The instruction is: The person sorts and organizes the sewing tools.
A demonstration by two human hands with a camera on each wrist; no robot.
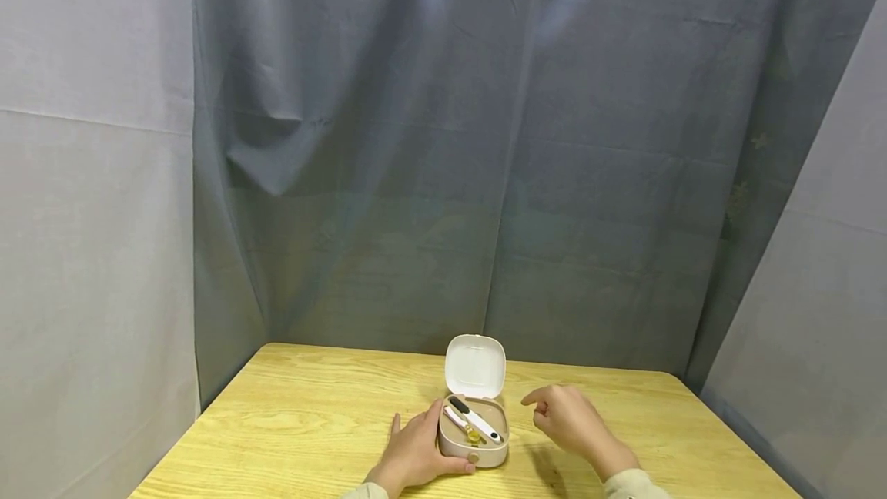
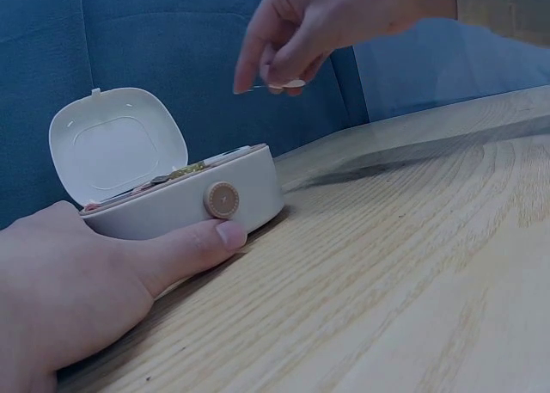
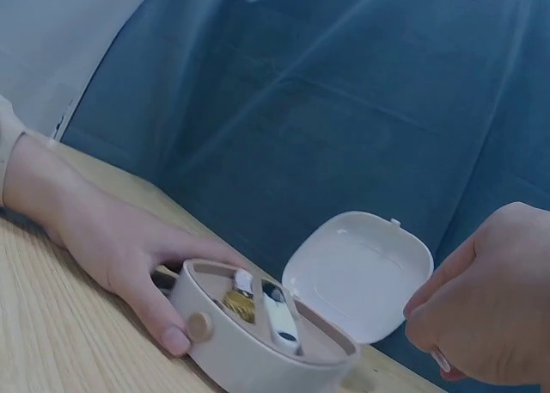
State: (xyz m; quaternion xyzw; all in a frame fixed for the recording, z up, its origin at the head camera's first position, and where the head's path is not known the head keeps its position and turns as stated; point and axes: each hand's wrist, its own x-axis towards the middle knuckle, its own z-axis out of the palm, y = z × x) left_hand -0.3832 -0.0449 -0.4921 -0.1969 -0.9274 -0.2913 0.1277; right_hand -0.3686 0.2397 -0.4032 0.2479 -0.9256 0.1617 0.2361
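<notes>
A small cream case (image 1: 474, 453) with a round tan button (image 2: 222, 200) stands on the table, its white lid (image 1: 475, 366) raised at the back. My left hand (image 1: 416, 449) grips the case's left side, thumb along the front below the button. Inside lie a white tool with a dark end (image 1: 476, 420), a gold-coloured piece (image 3: 240, 304) and a slim pale item (image 1: 453, 416). To the right, my right hand (image 1: 570, 418) is raised above the table, pinching a small thin item with a white end (image 2: 295, 84). Fingers hide most of it, so I cannot tell its kind.
The wooden table (image 1: 333, 399) runs out to both sides of the case. A dark grey-blue curtain (image 1: 416, 175) hangs behind its far edge, and pale cloth panels (image 1: 97, 214) close off the left and right.
</notes>
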